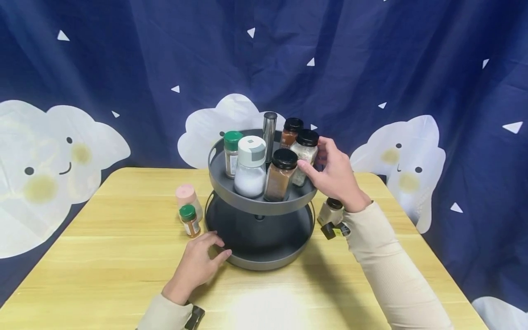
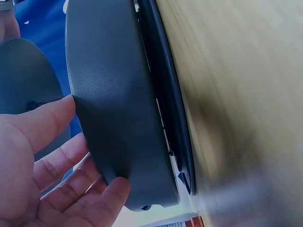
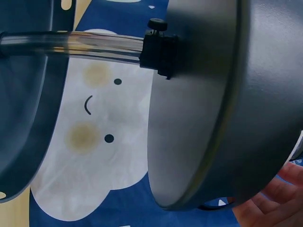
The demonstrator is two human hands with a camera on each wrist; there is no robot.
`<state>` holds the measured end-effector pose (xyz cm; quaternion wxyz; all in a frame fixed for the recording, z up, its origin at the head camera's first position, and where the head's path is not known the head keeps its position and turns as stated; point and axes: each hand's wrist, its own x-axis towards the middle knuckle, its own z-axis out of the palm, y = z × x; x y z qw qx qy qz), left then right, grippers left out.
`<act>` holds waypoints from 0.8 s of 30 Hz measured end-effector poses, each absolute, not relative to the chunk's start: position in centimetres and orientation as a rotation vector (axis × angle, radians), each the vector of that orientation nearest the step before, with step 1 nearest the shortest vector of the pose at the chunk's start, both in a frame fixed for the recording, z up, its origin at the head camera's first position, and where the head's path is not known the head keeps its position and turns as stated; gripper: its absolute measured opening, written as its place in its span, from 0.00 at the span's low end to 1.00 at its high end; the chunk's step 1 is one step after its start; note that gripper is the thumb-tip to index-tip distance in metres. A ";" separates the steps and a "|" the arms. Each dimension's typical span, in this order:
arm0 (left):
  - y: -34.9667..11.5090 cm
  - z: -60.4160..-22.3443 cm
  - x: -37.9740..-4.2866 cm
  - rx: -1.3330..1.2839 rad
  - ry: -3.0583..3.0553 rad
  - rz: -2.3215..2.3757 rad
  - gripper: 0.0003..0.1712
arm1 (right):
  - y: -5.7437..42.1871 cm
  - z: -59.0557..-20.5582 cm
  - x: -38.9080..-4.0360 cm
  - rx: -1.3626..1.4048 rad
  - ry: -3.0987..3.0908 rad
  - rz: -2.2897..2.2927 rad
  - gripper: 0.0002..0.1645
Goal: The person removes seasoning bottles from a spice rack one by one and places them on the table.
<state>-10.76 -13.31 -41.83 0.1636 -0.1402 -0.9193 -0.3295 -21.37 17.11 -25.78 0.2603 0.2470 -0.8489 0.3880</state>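
My right hand (image 1: 336,176) holds a black-lidded spice jar (image 1: 303,156) with pale flecked contents, thumb in front and fingers behind. The jar is on the upper tier (image 1: 247,201) of a dark grey two-tier turntable rack. Beside it stand a brown-powder jar (image 1: 278,178), a reddish jar (image 1: 291,130), a white-capped shaker (image 1: 250,169) and a green-lidded jar (image 1: 232,156). With loosely bent fingers, my left hand (image 2: 61,175) touches the rim of the lower tier (image 1: 255,233). In the right wrist view, the tray hides most of my right hand (image 3: 270,201) and the jar.
Left of the rack, a pink-capped shaker (image 1: 187,199) and a small green-lidded jar (image 1: 190,222) stand on the wooden table (image 1: 103,256). Another black-lidded jar (image 1: 331,211) is to the right, partly behind my right wrist. A metal post (image 1: 269,133) rises through the upper tier.
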 end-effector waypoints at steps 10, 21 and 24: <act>-13.2 -41.8 -10.7 -0.412 -2.611 -0.944 0.11 | 17.2 -25.9 -21.5 0.696 -2.228 1.031 0.30; -13.1 -41.7 -10.6 -0.410 -2.614 -0.948 0.10 | 17.1 -25.8 -21.5 0.707 -2.202 1.031 0.28; -13.1 -41.7 -10.6 -0.410 -2.616 -0.951 0.10 | 17.1 -25.8 -21.4 0.709 -2.199 1.043 0.28</act>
